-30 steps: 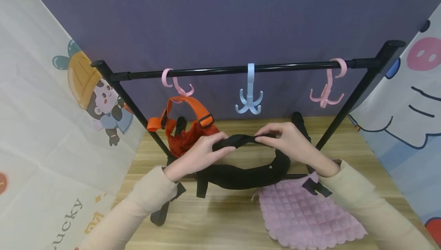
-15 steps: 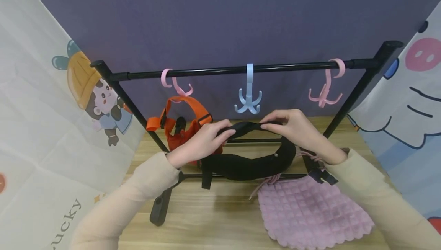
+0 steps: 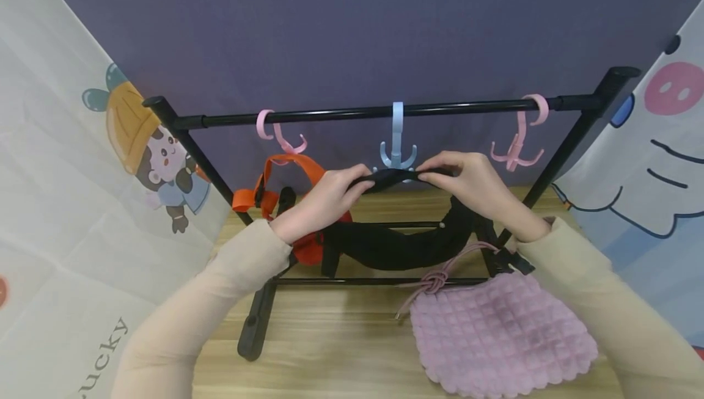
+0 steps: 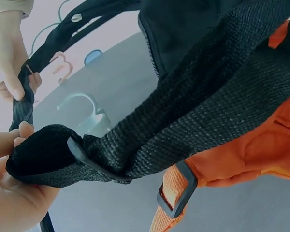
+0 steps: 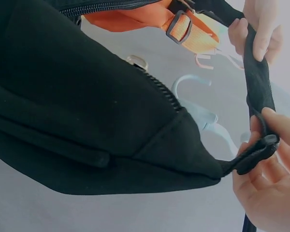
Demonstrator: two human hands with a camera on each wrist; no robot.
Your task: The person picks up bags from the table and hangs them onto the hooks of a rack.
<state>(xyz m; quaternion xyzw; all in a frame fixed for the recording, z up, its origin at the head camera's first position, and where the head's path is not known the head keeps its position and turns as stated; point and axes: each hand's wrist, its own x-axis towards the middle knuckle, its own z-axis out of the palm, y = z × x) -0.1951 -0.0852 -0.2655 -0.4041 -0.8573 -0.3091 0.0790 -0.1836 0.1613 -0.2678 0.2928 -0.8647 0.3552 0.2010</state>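
Note:
A black waist bag point(image 3: 407, 247) hangs below its webbing strap point(image 3: 392, 179), which both hands hold stretched between them. My left hand point(image 3: 329, 198) pinches the strap on one side, thumb toward the middle. On the other side my right hand point(image 3: 474, 184) pinches it between thumb and fingers. The strap overlaps the lower prongs of a light blue four-prong hook point(image 3: 397, 130) in the head view. The right wrist view shows the bag's zipper point(image 5: 164, 94) close up. In the left wrist view a folded strap length and slider run from the left hand point(image 4: 24, 200).
A black rack's rail point(image 3: 330, 115) carries a pink hook point(image 3: 282, 136) at left and another pink hook point(image 3: 516, 145) at right. An orange bag point(image 3: 309, 251) hangs at left, partly behind my left arm. A pink quilted drawstring bag point(image 3: 500, 332) lies at front right.
Both hands have raised the black waist bag and moved it toward the rack, so its strap now reaches the blue hook's prongs in the head view. The pink bag's cords have come into view.

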